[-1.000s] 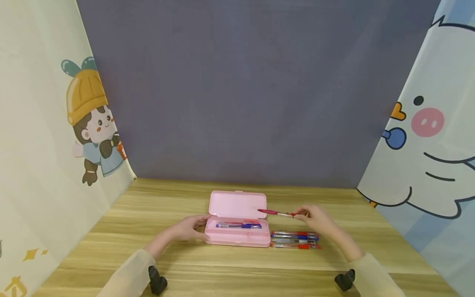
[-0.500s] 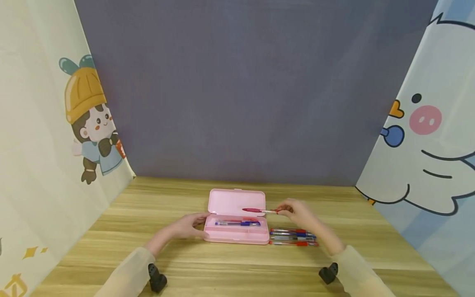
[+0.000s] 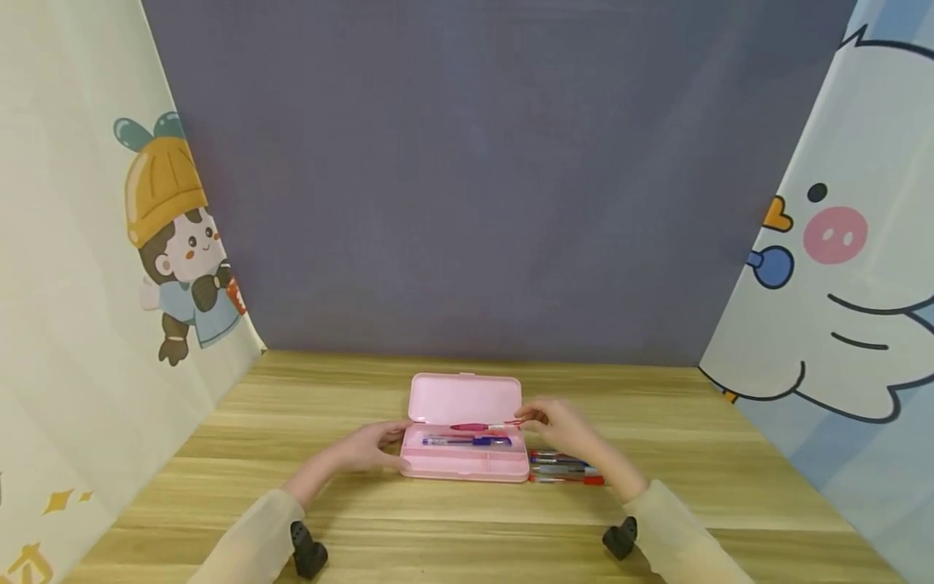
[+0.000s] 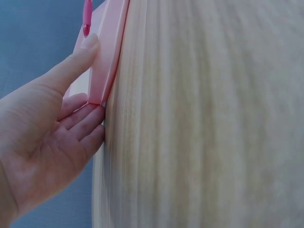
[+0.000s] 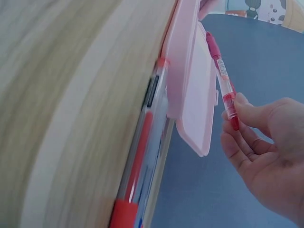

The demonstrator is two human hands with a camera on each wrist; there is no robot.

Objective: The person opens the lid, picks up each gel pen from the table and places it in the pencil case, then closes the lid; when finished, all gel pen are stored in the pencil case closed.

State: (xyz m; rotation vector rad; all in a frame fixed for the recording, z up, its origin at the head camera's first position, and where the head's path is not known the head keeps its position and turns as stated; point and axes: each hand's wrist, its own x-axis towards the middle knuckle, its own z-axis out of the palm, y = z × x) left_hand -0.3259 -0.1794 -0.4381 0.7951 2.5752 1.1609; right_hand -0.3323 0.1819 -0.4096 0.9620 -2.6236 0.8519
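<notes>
A pink pencil case (image 3: 445,463) lies on the wooden table with its lid (image 3: 464,397) folded back. My left hand (image 3: 368,446) holds the case's left end, thumb at the near corner and fingers at the end wall, as the left wrist view shows. My right hand (image 3: 558,426) pinches a red pen (image 5: 223,71) near one end, between thumb and fingers. The pen hangs over the back of the case, near the lid hinge, its pinkish-red end pointing left. Inside the rear compartment lies a pen with a blue cap (image 3: 490,441).
Right of the case, several clear-barrelled pens (image 3: 565,470) with red and blue parts lie side by side, partly hidden by my right forearm. A dark grey panel (image 3: 467,203) rises behind the table (image 3: 409,527). Cartoon-printed curtains (image 3: 66,243) stand at both sides.
My right hand has moved left with the red pen, first at about the same height, then lower, bringing it over the case. My left hand has stayed at the case's left end.
</notes>
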